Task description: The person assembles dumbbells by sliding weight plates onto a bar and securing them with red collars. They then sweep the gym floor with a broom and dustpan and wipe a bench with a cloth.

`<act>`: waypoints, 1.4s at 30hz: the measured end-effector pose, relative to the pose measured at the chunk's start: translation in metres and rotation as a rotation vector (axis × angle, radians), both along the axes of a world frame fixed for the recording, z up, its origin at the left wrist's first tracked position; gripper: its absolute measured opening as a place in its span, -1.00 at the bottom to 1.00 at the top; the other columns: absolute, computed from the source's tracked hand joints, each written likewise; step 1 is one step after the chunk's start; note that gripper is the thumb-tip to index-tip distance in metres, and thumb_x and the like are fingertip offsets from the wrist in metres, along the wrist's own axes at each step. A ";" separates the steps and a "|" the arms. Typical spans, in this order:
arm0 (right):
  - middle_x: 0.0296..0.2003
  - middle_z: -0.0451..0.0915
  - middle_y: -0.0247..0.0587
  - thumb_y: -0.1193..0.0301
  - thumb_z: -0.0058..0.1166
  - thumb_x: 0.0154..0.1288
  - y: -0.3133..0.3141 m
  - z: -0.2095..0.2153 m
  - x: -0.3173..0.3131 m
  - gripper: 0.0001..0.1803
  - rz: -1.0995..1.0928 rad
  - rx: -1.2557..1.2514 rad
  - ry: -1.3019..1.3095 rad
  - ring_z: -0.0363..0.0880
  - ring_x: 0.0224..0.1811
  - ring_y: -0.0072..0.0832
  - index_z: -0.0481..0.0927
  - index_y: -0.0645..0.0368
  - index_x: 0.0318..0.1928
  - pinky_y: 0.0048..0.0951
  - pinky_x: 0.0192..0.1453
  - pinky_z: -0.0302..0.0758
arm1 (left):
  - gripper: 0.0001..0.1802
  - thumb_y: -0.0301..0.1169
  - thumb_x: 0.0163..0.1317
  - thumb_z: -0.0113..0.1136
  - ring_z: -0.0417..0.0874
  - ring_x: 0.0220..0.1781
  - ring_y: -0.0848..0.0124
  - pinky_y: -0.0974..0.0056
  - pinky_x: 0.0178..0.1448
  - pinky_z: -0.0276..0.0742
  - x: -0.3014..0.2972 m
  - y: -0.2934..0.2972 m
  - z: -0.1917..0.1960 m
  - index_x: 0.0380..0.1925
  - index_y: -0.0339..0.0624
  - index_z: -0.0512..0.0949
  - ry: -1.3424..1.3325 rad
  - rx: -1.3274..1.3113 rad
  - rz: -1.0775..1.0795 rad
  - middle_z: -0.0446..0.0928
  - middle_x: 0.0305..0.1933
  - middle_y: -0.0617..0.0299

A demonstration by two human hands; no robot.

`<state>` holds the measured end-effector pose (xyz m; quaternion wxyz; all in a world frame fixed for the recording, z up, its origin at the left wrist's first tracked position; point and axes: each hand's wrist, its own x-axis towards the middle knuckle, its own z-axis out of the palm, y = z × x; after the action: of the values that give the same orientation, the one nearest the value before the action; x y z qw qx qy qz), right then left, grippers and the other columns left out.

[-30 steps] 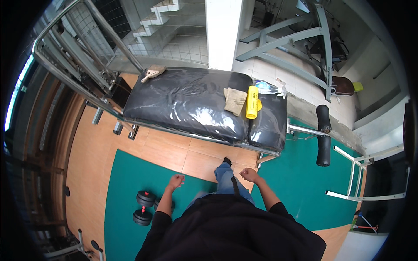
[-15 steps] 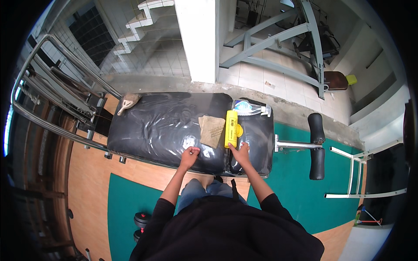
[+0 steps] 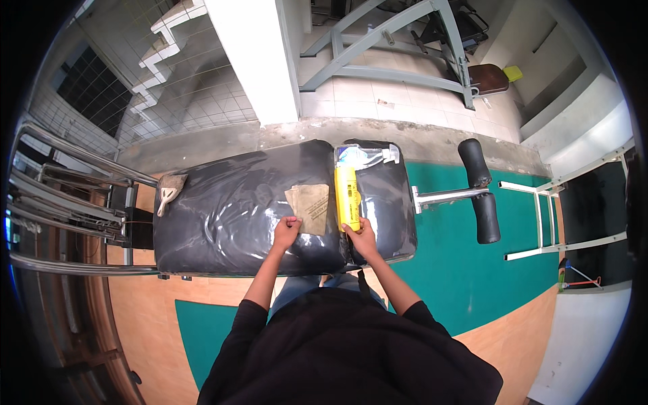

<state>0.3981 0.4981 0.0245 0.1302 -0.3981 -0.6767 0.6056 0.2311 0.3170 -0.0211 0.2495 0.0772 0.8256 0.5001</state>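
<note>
A padded bench (image 3: 229, 216) in glossy black covering lies across in front of me. On it rests a small stack of brown paper sheets (image 3: 313, 206) with dark print, possibly sandpaper. My left hand (image 3: 286, 233) is closed, its thumb and fingers pinched at the lower left edge of these sheets. To their right a yellow bottle (image 3: 347, 196) lies lengthwise along the seam between the two pads. My right hand (image 3: 362, 237) grips its near end with thumb and fingers. Beyond the bottle, a clear spray bottle (image 3: 368, 156) with a white trigger head lies on its side.
A brush (image 3: 167, 196) with a pale handle lies at the bench's far left corner. Chrome rails (image 3: 88, 268) flank the left end. Black foam rollers (image 3: 480, 192) stick out at the right over green matting (image 3: 445, 270). A white column (image 3: 253, 61) rises behind.
The view has shifted. My left hand has come up to the edge of the brown sheets. My right hand has closed on the yellow bottle's near end; the round yellow piece beside it no longer shows.
</note>
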 end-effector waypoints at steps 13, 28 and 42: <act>-0.05 0.34 0.01 -0.08 0.36 -0.21 0.009 -0.006 0.038 -0.13 -0.280 0.387 -0.521 0.38 0.03 -0.10 0.25 0.26 -0.04 -0.13 0.00 0.39 | -0.51 -0.10 0.06 0.30 0.46 -0.37 0.52 0.43 -0.19 0.43 -0.009 -0.010 0.004 -0.25 -0.33 0.47 -0.187 -0.011 -0.081 0.49 -0.41 0.26; 0.03 0.27 0.08 -0.19 0.35 -0.31 0.009 -0.011 0.025 0.11 -0.170 0.391 -0.531 0.25 0.14 -0.07 0.19 0.34 0.11 -0.09 0.13 0.29 | -0.69 -0.27 0.16 0.21 0.44 -0.43 0.60 0.49 -0.29 0.39 -0.005 -0.019 -0.003 -0.21 -0.27 0.51 -0.207 0.132 -0.058 0.49 -0.45 0.36; -0.11 0.33 0.04 0.50 0.16 0.01 -0.052 0.020 -0.045 -0.56 0.416 0.641 0.229 0.28 0.03 -0.09 0.34 0.28 -0.07 -0.18 0.11 0.23 | -0.59 -0.07 0.07 0.30 0.45 -0.55 0.61 0.48 -0.44 0.35 0.063 -0.179 0.017 -0.66 -0.18 0.53 -0.267 0.114 0.495 0.49 -0.61 0.33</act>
<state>0.3528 0.4460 0.0445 0.1969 -0.1217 -0.8787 0.4176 0.2943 0.1380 -0.0043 0.2218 -0.1794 0.7498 0.5970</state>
